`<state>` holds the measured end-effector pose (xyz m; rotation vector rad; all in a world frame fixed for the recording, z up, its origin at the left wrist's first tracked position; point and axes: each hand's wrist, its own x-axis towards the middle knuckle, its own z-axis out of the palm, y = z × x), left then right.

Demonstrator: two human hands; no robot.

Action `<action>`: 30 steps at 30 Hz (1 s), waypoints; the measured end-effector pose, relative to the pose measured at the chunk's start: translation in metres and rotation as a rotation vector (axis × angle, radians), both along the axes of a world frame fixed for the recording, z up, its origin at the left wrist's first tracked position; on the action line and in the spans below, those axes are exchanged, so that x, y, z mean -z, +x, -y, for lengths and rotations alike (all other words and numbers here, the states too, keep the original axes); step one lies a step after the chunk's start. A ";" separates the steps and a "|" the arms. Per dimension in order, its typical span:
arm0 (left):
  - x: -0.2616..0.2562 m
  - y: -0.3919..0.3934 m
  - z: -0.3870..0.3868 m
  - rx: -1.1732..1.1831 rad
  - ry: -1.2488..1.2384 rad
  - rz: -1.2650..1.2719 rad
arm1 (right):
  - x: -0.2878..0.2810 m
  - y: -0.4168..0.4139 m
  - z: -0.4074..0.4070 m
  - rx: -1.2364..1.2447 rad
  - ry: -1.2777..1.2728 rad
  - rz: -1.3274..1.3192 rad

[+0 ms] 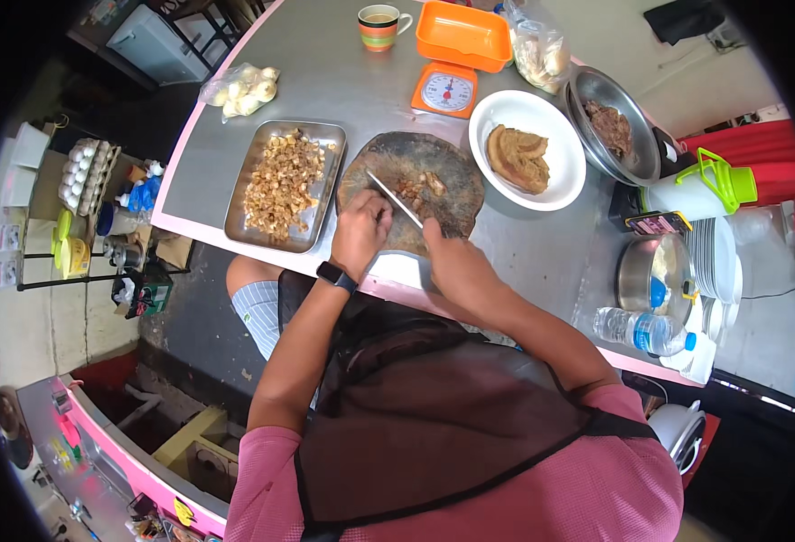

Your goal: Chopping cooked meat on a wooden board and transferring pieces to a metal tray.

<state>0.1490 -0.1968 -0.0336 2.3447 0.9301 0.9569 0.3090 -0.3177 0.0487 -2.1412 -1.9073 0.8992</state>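
On a round wooden chopping board (pixel 452 159), my right hand (pixel 462 267) grips a knife (pixel 397 200), its blade slanting up and to the left. My left hand (pixel 362 227), fingers curled, rests at the board's left side close to the blade; anything beneath the fingers is hidden. Small brown pieces of what looks like cooked meat (pixel 424 186) lie beyond the blade. Left of the board, a metal tray (pixel 326 179) holds many diced brown pieces (pixel 281 190). To the right, a white bowl (pixel 570 166) contains larger brown slabs of meat (pixel 519 159).
Behind the board stand an orange kitchen scale (pixel 446 90) and a striped mug (pixel 378 28). A plastic bag (pixel 242 91) sits back left. Metal basins (pixel 647 135), a pot (pixel 631 278), stacked plates (pixel 712 257) and a water bottle (pixel 634 328) line the right side.
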 end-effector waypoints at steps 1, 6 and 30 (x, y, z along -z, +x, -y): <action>-0.002 0.002 0.000 -0.012 -0.086 0.049 | -0.001 0.007 0.002 0.039 0.043 -0.037; -0.021 0.005 -0.011 -0.053 -0.354 0.149 | -0.017 0.032 0.001 0.219 0.125 -0.218; -0.051 0.023 -0.025 -0.128 -0.580 0.061 | -0.014 0.041 0.003 0.669 -0.132 -1.064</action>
